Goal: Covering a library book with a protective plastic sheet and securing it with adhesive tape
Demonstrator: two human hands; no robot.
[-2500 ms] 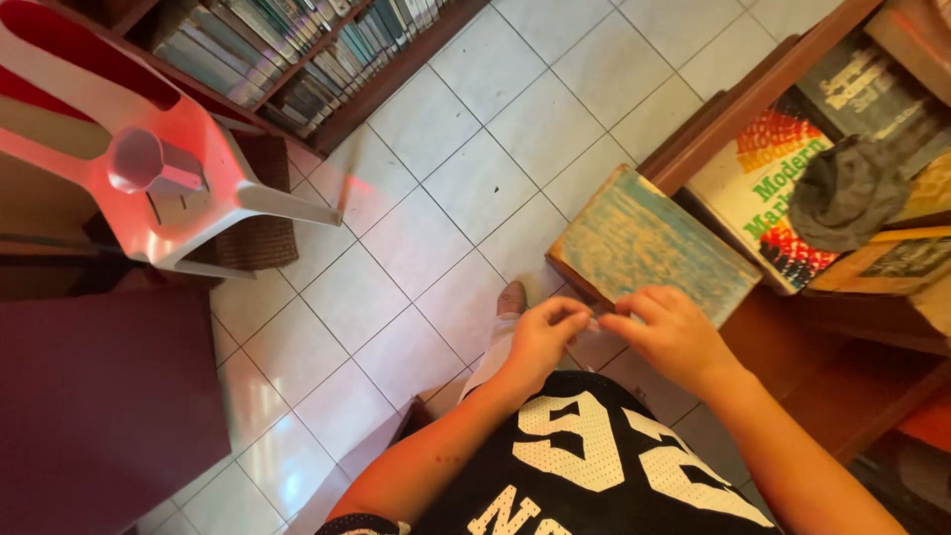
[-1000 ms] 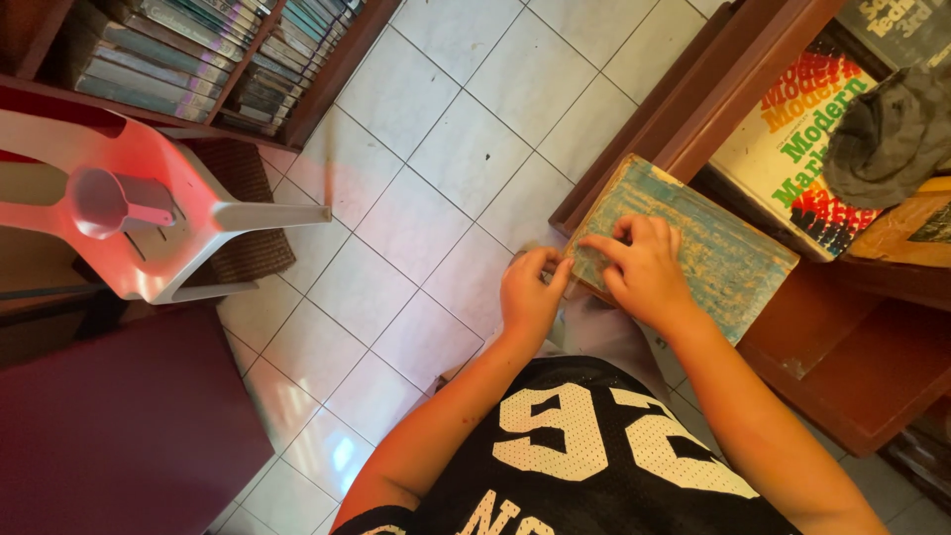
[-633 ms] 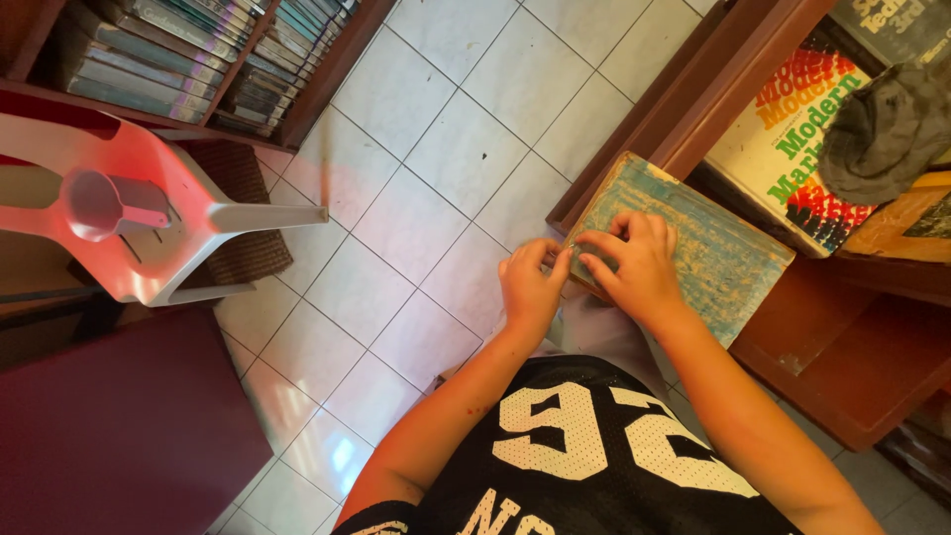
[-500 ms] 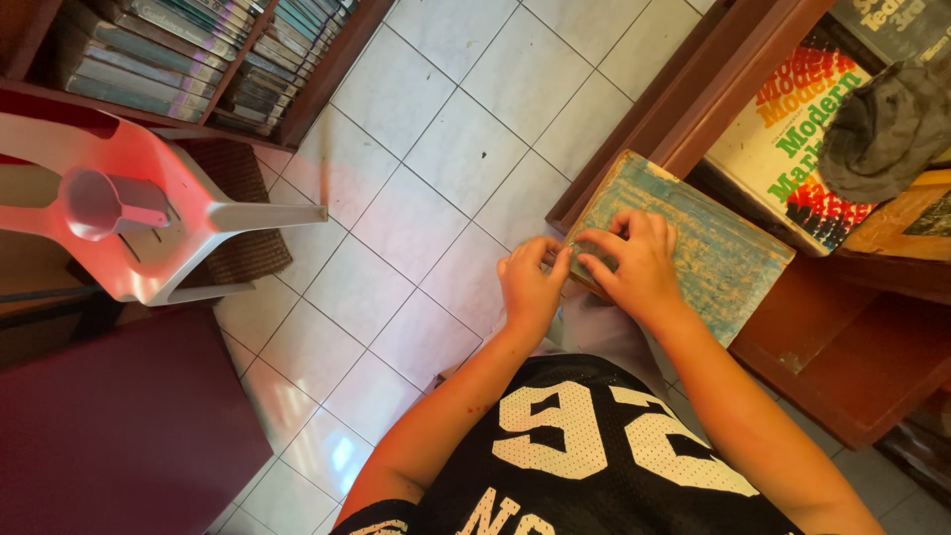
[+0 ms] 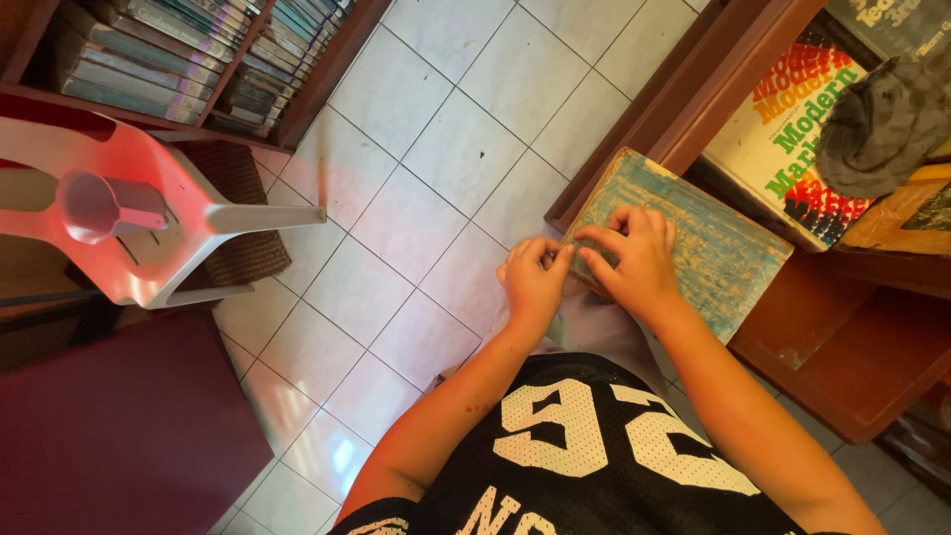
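A worn book with a faded blue-green cover point(image 5: 703, 243) lies tilted in front of me, its far side against a dark wooden shelf point(image 5: 842, 342). My right hand point(image 5: 634, 260) rests flat on the cover near its left corner, fingers spread and curled. My left hand point(image 5: 533, 279) pinches the book's near left edge, fingers closed on it. Both forearms reach out over my black jersey with white numerals.
On the shelf at right lie a colourful paperback point(image 5: 783, 149) and a grey crumpled cloth point(image 5: 887, 119). A white plastic chair point(image 5: 129, 213) stands at left, a bookcase full of books point(image 5: 198, 54) behind it. White tiled floor point(image 5: 436, 159) spreads between them; a dark red surface point(image 5: 109, 426) lies at lower left.
Both hands have moved up from the book's near edge onto its left corner, the right hand now spread on the cover. The view has shifted slightly.
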